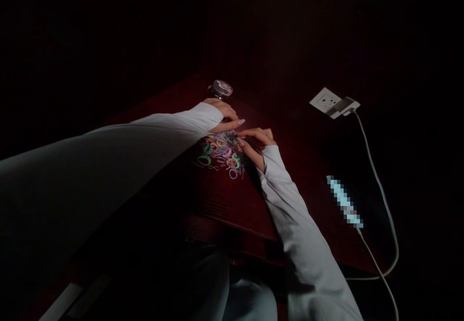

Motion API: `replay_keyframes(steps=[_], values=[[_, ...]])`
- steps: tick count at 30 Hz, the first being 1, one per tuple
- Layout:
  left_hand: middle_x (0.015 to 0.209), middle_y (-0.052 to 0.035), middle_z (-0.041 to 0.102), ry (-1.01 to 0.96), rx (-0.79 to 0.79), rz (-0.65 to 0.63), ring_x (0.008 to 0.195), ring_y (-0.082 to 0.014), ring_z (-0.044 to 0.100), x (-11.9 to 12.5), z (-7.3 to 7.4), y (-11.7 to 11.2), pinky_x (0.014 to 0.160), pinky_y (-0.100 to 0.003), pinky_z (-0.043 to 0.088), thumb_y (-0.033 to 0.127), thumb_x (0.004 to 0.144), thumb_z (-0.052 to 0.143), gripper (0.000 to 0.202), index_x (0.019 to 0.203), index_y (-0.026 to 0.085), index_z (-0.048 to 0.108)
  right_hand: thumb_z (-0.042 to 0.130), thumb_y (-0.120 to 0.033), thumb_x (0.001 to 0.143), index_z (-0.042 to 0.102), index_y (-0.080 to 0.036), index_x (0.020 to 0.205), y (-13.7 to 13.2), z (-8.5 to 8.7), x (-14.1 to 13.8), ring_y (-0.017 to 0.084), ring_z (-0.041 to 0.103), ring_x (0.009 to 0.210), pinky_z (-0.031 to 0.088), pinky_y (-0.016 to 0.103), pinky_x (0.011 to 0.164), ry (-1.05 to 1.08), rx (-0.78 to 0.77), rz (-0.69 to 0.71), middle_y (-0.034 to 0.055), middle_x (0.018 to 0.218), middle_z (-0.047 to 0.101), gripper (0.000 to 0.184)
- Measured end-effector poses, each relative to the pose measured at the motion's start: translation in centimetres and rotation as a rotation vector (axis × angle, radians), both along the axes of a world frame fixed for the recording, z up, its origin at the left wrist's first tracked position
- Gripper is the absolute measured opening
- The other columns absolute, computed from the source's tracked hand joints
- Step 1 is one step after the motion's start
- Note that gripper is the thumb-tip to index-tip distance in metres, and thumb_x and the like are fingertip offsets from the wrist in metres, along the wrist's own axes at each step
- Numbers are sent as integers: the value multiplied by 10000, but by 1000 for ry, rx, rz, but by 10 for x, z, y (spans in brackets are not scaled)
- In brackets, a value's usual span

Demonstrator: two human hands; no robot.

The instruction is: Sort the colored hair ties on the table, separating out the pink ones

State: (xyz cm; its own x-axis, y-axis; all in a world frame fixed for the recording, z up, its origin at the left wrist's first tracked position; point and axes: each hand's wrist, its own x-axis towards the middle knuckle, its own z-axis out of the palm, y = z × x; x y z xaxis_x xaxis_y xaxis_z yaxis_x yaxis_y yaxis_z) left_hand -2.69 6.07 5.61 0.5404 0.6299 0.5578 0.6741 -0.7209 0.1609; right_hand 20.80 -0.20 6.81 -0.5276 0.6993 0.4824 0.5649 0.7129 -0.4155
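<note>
A pile of small colourful hair ties [226,153] lies on the dark red table, with green, pink, purple, orange and yellow loops in it. My left hand [225,114] is over the far side of the pile, its thumb stretched to the right and its other fingers bent and partly hidden. Nothing shows in it. From the right, my right hand [256,141] reaches the pile's edge, thumb and index finger brought close together. Whatever is between those fingertips is too small and dim to make out.
Beyond my left hand stands a round jar [222,89] with a shiny top. The dark red table [232,202] has its near edge above my legs. To the right are a white wall socket plate [326,101], a pale cable [380,190] and a blurred-out lit screen [344,202].
</note>
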Motion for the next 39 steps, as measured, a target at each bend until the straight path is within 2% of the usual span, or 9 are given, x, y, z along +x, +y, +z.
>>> replay_keyframes(steps=[3,8,12,16,20,25,28,33,39], values=[[922,-33,835,-17,4,23,977,-202,753,1,-1,-2,824,-326,451,552,1120,381,583,922,257,844,783,-342,954,834,-325,1070,2,-1,5,273,625,1119,448,503,1099,-92,52,41,27,1130,783,128],[902,-22,833,-24,22,20,957,-189,749,1,-3,-2,835,-316,451,547,1116,392,567,912,260,836,871,-290,847,847,-332,967,12,-20,6,289,546,1143,451,506,1086,-207,80,50,38,1170,739,130],[865,-18,822,0,18,2,919,-178,741,0,-3,1,807,-303,447,539,1113,386,576,873,252,823,872,-298,861,852,-332,968,16,-27,5,284,527,1151,448,499,1092,-219,73,44,39,1208,732,114],[845,-25,811,-26,17,28,923,-184,735,2,-5,0,839,-309,460,532,1098,418,552,838,250,814,849,-301,906,842,-302,932,11,-23,3,277,553,1153,440,487,1095,-197,80,61,47,1167,750,26],[849,-22,793,-56,2,1,917,-192,718,3,-4,-2,860,-332,472,530,1105,400,556,827,260,799,820,-351,954,837,-305,941,5,-16,-1,274,580,1149,432,489,1093,-131,73,19,44,1128,766,50],[1059,-93,782,-146,74,-81,1021,-246,682,0,1,0,964,-389,508,492,1120,344,515,975,243,770,800,-418,976,830,-294,924,9,-13,-2,263,622,1109,436,474,1073,3,42,-56,40,1045,780,139],[978,-97,745,-136,68,-146,970,-262,654,1,3,-1,933,-399,506,490,1113,347,486,933,243,725,777,-462,989,830,-291,935,15,-18,-1,262,657,1071,474,458,1031,63,4,-91,37,993,797,186],[762,-28,691,-27,50,-204,878,-220,611,8,4,-10,847,-342,464,522,1046,521,426,748,248,653,761,-533,966,812,-259,931,24,-30,-1,240,712,929,545,400,905,182,-104,-93,37,911,807,281],[661,-21,662,-38,7,-237,832,-208,611,13,4,-13,794,-336,459,480,1045,526,503,606,241,581,775,-477,971,787,-238,982,22,-29,-1,226,746,890,556,388,904,192,-143,-94,41,875,821,240]])
